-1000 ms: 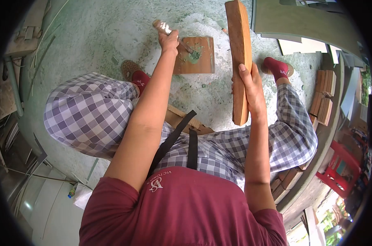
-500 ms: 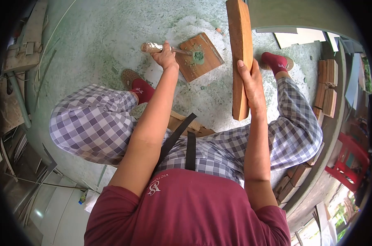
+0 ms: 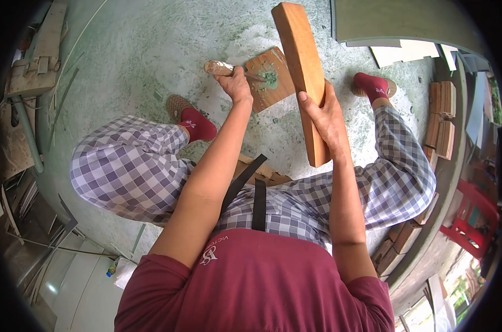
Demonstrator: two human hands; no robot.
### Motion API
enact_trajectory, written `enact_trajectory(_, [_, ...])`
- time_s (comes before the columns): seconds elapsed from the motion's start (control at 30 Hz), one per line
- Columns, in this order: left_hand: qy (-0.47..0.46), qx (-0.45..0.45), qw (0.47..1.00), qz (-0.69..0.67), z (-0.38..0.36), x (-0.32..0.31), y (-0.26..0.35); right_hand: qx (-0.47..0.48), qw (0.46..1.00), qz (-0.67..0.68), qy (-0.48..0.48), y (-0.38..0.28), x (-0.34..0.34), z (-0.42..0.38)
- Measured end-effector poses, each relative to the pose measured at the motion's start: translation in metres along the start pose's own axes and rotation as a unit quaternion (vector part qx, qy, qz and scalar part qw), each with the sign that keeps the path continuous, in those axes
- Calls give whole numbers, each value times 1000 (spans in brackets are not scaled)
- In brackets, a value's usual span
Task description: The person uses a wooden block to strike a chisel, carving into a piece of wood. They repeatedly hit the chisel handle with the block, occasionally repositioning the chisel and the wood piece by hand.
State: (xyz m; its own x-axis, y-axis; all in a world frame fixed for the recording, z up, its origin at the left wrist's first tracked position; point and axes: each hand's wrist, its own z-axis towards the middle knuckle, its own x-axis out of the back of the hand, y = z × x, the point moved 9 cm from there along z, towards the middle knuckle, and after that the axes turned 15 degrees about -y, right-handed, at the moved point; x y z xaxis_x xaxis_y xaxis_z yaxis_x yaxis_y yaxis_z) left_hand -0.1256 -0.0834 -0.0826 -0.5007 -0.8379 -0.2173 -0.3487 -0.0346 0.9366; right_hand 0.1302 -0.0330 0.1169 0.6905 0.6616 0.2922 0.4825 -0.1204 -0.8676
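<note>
— Plank (image 3: 304,72) first: where's it sitting?
— Right hand (image 3: 325,113) is wrapped tight round its lower half, tilted up just beside the square board (image 3: 270,77) on the floor.
— And the left hand (image 3: 237,86)?
— Fisted on a wooden-handled tool (image 3: 224,68), tip in the green paste (image 3: 269,76) on that board.
— Room around it?
— Bare concrete (image 3: 140,50) left of the board; stacked blocks (image 3: 442,122) well right.

A single head-worn camera looked steeply down over the person's chest and knees at the floor (image 3: 140,44), close, with fisheye edges.
</note>
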Motion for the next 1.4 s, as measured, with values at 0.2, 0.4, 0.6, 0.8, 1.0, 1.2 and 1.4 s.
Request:
enact_trajectory(0.2, [-77, -96, 990, 69, -31, -25, 32, -1, 988, -122, -97, -36, -35, -10])
enact_trajectory(0.4, [-54, -78, 992, 84, -59, -31, 54, 298, 913, -249, -123, -105, -84, -50])
enact_trajectory(0.6, [-78, 96, 977, 173, -94, -37, 81, 188, 939, -262, -118, -67, -93, -31])
enact_trajectory(0.8, [-150, 271, 938, 157, -111, -48, 81, 24, 968, -203, -144, -36, -73, -16])
enact_trajectory(1.0, [-102, 10, 992, 71, -80, -30, 36, 242, 934, -232, -129, -71, -85, -32])
enact_trajectory(1.2, [-258, 19, 928, -269, -49, -23, -44, 5, 963, -246, -111, -8, -64, -1])
enact_trajectory(1.4, [-227, 25, 963, -141, -22, -4, -3, 44, 971, -192, -137, -16, -81, -8])
